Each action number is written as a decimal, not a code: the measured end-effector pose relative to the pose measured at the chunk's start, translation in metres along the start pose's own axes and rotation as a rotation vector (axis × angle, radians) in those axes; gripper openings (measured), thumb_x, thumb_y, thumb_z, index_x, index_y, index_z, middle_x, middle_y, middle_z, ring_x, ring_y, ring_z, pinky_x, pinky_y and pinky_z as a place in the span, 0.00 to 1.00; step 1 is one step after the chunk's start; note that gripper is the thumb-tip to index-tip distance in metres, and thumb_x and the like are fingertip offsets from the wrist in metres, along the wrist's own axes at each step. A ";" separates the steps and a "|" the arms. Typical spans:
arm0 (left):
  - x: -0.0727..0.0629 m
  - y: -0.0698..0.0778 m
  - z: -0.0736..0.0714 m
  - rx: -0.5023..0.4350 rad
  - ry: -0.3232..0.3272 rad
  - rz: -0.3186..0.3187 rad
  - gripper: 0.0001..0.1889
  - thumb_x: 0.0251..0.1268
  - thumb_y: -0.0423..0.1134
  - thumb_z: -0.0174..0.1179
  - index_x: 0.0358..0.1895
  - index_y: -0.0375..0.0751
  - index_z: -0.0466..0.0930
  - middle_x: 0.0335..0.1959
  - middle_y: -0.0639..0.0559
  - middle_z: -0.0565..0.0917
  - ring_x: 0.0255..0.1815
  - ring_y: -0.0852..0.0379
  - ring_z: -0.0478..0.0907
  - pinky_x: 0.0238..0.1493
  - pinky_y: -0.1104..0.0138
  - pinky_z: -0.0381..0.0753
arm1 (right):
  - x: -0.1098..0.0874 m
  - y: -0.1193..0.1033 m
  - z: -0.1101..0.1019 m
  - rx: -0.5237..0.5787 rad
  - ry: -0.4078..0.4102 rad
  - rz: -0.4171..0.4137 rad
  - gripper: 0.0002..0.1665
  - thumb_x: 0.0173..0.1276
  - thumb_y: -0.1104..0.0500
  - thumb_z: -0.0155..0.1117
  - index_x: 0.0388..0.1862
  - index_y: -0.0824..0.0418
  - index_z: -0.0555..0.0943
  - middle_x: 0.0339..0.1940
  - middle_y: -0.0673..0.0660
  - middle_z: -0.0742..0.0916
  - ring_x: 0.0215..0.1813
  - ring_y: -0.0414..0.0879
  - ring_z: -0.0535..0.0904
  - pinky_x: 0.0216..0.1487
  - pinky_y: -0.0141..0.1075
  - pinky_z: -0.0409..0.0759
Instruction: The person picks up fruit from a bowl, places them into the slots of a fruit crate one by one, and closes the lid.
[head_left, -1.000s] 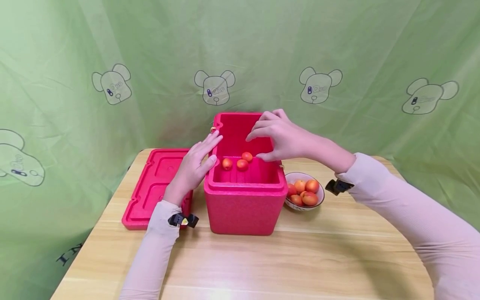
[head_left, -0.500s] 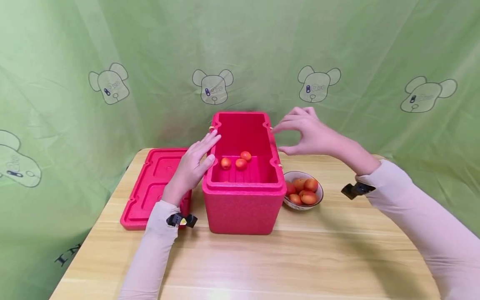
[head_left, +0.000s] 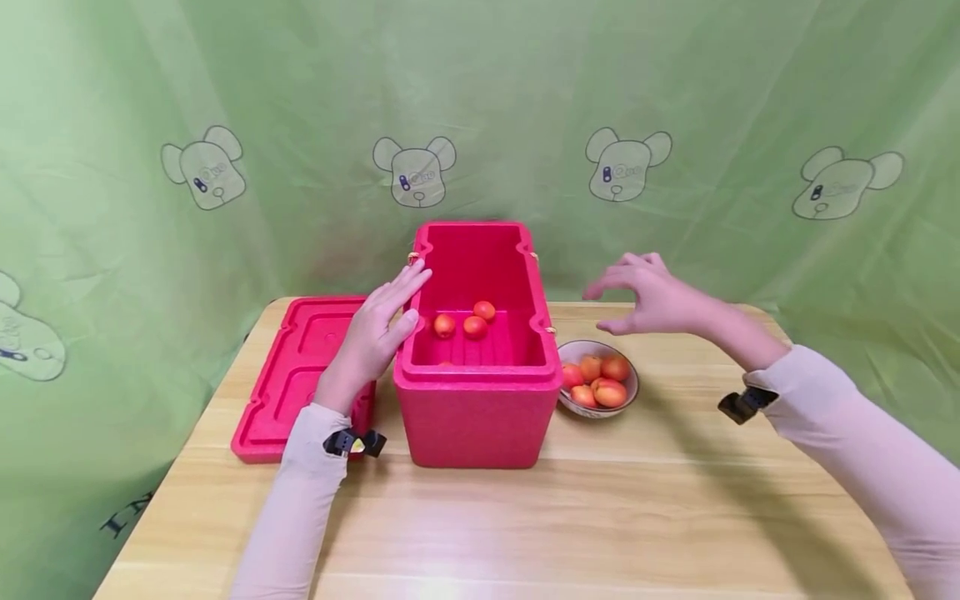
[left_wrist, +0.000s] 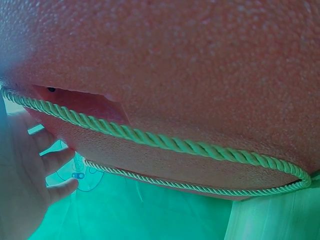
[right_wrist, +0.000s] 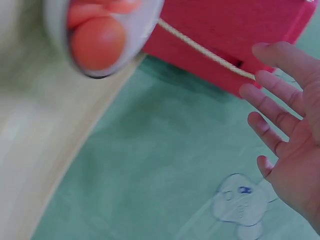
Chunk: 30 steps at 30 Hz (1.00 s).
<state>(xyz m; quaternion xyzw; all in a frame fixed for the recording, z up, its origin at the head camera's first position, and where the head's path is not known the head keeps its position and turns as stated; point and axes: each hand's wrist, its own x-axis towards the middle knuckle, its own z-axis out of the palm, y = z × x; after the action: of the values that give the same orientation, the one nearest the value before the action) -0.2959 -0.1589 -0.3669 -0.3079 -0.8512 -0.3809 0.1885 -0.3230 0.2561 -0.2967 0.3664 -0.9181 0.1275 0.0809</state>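
A red foam box (head_left: 476, 429) stands uncovered on the table. Inside it lie several small orange-red fruits (head_left: 475, 327), one mostly hidden behind the front wall. My left hand (head_left: 367, 337) rests against the box's left rim with extended fingers; in the left wrist view a twisted cord (left_wrist: 200, 148) hangs along that side wall. To the box's right sits a patterned bowl (head_left: 597, 412) holding several more of the same fruits (head_left: 609, 392). Above and behind this bowl, my right hand (head_left: 656, 300) hovers with thumb and fingers spread, holding nothing and touching nothing.
The box's red lid (head_left: 303, 362) lies flat left of the box, partly under the left forearm. A green curtain (head_left: 517, 92) with bear-head drawings hangs behind the wooden table (head_left: 600, 517). Cord loops also run along the box's right side.
My right hand has withdrawn from over the box, moving right and then down toward the bowl. The left hand stays at the rim. The head view has shifted slightly.
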 end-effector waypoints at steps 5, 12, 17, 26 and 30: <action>-0.002 -0.003 -0.002 0.000 0.009 0.004 0.32 0.74 0.55 0.45 0.80 0.53 0.62 0.83 0.52 0.59 0.84 0.52 0.55 0.80 0.43 0.56 | -0.015 0.011 0.018 -0.001 -0.083 0.032 0.22 0.49 0.59 0.83 0.46 0.53 0.89 0.43 0.48 0.91 0.49 0.48 0.74 0.52 0.48 0.57; -0.004 -0.005 -0.001 -0.008 0.011 -0.004 0.32 0.75 0.56 0.45 0.80 0.55 0.62 0.83 0.54 0.59 0.84 0.50 0.55 0.79 0.41 0.57 | -0.028 0.018 0.031 0.000 -0.166 0.066 0.23 0.48 0.58 0.84 0.46 0.52 0.89 0.42 0.44 0.90 0.49 0.46 0.74 0.50 0.47 0.57; -0.005 -0.006 -0.001 -0.014 0.013 -0.002 0.32 0.74 0.55 0.45 0.79 0.55 0.62 0.83 0.54 0.59 0.84 0.52 0.55 0.79 0.41 0.57 | -0.033 0.023 0.039 0.010 -0.193 0.082 0.24 0.47 0.57 0.84 0.46 0.54 0.89 0.45 0.47 0.91 0.51 0.47 0.75 0.50 0.46 0.58; -0.001 -0.005 0.001 -0.008 0.009 0.010 0.32 0.75 0.57 0.45 0.80 0.55 0.62 0.83 0.55 0.59 0.84 0.54 0.55 0.80 0.44 0.56 | -0.039 0.027 0.051 -0.011 -0.210 0.084 0.23 0.45 0.61 0.83 0.44 0.54 0.90 0.44 0.46 0.91 0.50 0.48 0.75 0.52 0.49 0.59; 0.000 -0.004 0.001 -0.006 0.008 0.010 0.32 0.74 0.54 0.45 0.80 0.53 0.62 0.83 0.54 0.59 0.84 0.53 0.55 0.80 0.44 0.56 | -0.039 0.025 0.053 -0.024 -0.221 0.083 0.22 0.46 0.62 0.81 0.43 0.54 0.90 0.43 0.46 0.91 0.49 0.48 0.75 0.53 0.51 0.60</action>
<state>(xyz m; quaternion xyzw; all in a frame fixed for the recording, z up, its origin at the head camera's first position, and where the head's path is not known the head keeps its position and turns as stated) -0.2985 -0.1600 -0.3697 -0.3111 -0.8478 -0.3836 0.1931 -0.3147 0.2836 -0.3609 0.3387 -0.9373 0.0788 -0.0218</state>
